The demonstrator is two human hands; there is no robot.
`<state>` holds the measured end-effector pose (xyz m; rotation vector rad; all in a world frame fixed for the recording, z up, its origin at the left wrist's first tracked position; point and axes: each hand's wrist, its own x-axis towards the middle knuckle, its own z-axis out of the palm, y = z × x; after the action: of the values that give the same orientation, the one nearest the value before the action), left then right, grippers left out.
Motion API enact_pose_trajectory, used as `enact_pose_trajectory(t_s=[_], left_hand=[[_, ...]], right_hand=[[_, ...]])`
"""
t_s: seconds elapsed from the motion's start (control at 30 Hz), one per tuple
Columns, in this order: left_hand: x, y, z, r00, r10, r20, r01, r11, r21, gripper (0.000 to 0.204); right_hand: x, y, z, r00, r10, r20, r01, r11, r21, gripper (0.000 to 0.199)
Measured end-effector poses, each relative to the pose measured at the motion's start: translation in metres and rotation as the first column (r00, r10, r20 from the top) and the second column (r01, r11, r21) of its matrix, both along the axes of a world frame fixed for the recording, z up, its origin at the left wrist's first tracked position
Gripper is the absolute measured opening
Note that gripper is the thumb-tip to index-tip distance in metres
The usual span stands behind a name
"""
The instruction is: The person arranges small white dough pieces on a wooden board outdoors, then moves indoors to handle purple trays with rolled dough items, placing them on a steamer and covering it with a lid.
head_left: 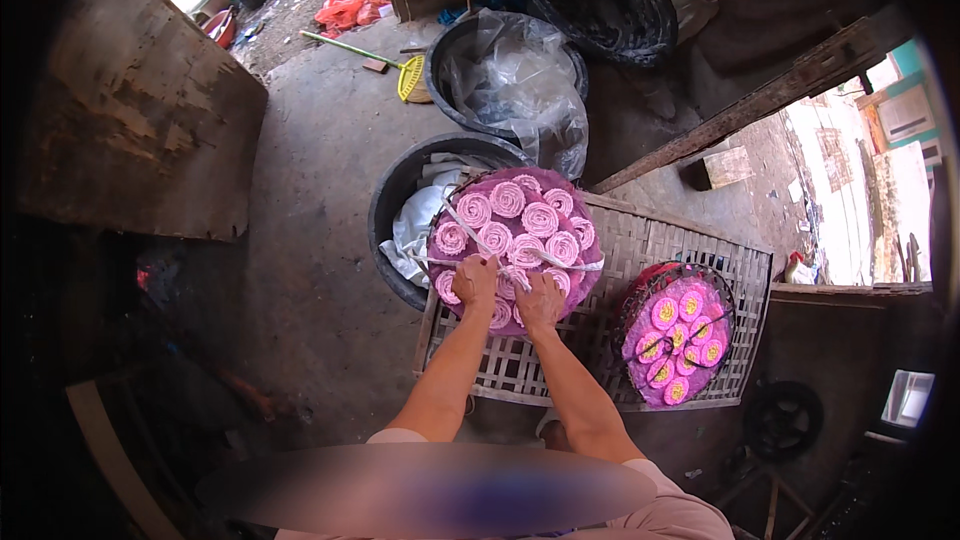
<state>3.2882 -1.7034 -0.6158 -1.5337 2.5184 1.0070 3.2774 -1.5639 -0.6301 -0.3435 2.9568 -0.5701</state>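
Note:
A round basket [590,285] lined with purple-pink plastic is filled with several pale pink swirled rounds [540,220]. White strips [445,262] run across its top from rim to rim. Over the near middle of the basket, my left hand [475,280] is closed with its fingers pinched on the white strip. Close by on the right, my right hand [541,300] bends its fingers over the same strip. What lies beneath the fingertips is partly hidden. The basket rests on a woven bamboo rack [640,230], its left side next to a black tub.
On the rack's right stands a second basket [680,335] with pink, yellow-centred rounds under dark ties. White sacking fills the black tub [388,190]; another tub [435,75] holds clear plastic. A wooden beam [740,105] slants at right. A yellow broom [408,80] lies beyond.

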Motion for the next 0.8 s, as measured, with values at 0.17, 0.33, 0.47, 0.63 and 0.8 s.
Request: enact_pose_trajectory(t_s=[0.17,0.33,0.47,0.63,0.8], left_hand=[[-0.021,-0.006,-0.011,0.996,0.070,0.055,-0.072,0.997,0.035,0.027],[-0.031,-0.008,0.004,0.983,0.177,-0.051,-0.176,0.984,0.028,0.024],[-0.027,-0.035,0.039,0.913,0.168,-0.372,-0.225,0.967,-0.116,0.023],[-0.026,-0.120,0.086,0.805,0.277,-0.525,-0.159,0.953,0.258,0.022],[-0.025,-0.182,0.098,0.783,0.281,-0.554,-0.018,0.902,0.431,0.022]], right_hand=[[-0.002,-0.015,-0.014,0.996,0.047,-0.077,-0.040,0.994,0.098,0.023],[-0.004,-0.007,0.019,0.945,-0.197,-0.263,0.147,0.969,-0.196,0.012],[-0.019,0.041,0.058,0.804,-0.459,0.378,0.530,0.267,-0.805,0.008],[-0.045,0.089,0.144,0.572,-0.348,0.742,0.770,-0.082,-0.632,0.017],[-0.033,0.082,0.156,0.481,-0.336,0.809,0.834,-0.106,-0.541,0.027]])
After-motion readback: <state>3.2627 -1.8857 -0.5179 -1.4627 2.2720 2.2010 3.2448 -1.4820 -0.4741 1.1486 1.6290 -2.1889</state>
